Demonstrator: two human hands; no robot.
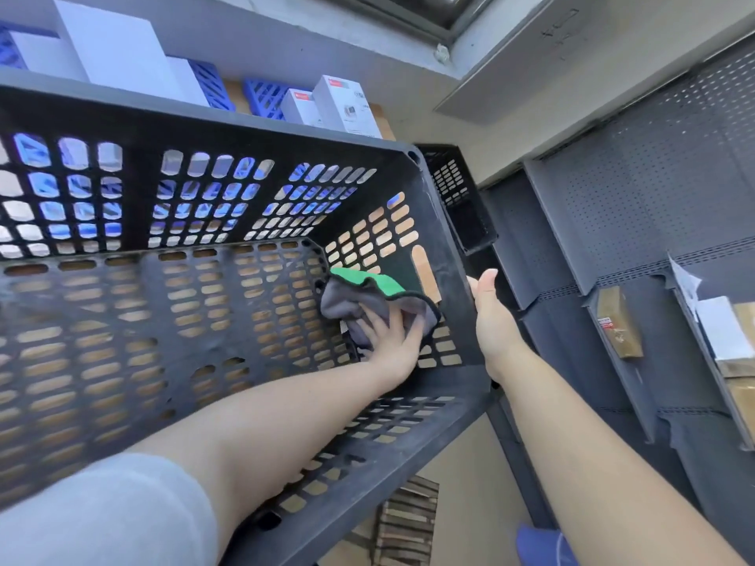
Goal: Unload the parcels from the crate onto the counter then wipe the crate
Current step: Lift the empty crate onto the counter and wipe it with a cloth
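The dark grey perforated crate (261, 128) fills the left and middle of the view, and no parcels lie inside it. My left hand (392, 341) reaches inside and presses a grey cloth with a green edge (367, 288) against the lower right inner wall, fingers spread over it. My right hand (492, 316) lies flat against the outside of that same wall, fingers straight, thumb at the rim. White parcel boxes (345, 104) stand on the counter behind the crate, with a larger white box (114, 47) at the far left.
Blue lattice baskets (265, 98) sit among the boxes on the counter. A smaller black basket (457, 198) stands just beyond the crate's right corner. Grey perforated metal shelving (653, 189) on the right holds a brown package (619, 324). Stacked cardboard (404, 524) lies below.
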